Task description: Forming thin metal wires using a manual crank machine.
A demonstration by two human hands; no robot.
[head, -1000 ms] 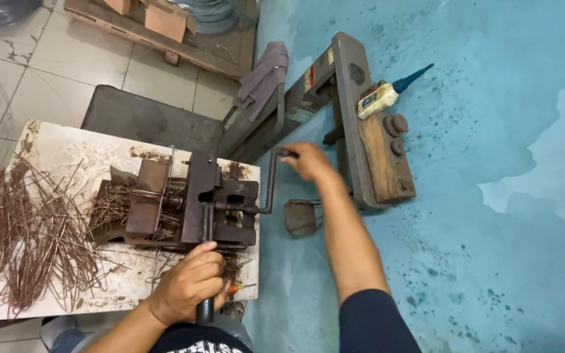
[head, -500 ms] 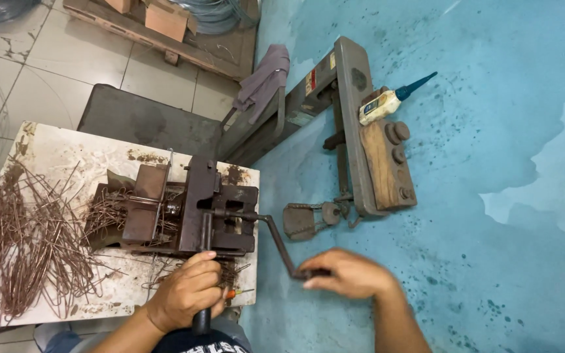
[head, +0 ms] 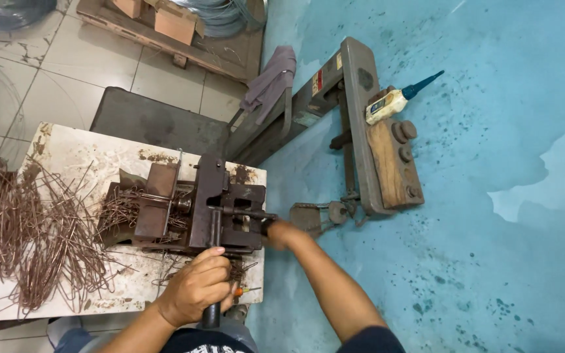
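A: Gripping is what is seen first: the left hand [head: 194, 291] is closed around a dark lever handle [head: 211, 314], whose long axis runs from the person's body straight up toward the rusty bending machine [head: 204, 212].

B: And the right hand [head: 279, 233]?

A: It is pressed against the machine's right side, where a dark crank bar [head: 246, 214] sticks out. It appears to be wrapped on the crank's end, but the fingers are hidden behind the wrist, so how it stands cannot be told.

B: Which hand is nearer the machine?

A: The right one is touching its side; the left is kept lower, at the table's near edge, with the lever spanning the gap up to the machine.

B: What is found further out?

A: The machine is set on a stained white table [head: 80, 147]. Bent brown wire pieces [head: 31, 238] are heaped to its left, some caught in the machine's left jaw. Beyond the table's right edge, on the blue floor [head: 492, 131], a grey metal frame [head: 361, 117] is lying, with a small yellowish bottle with a blue nozzle [head: 397, 99] resting on it.
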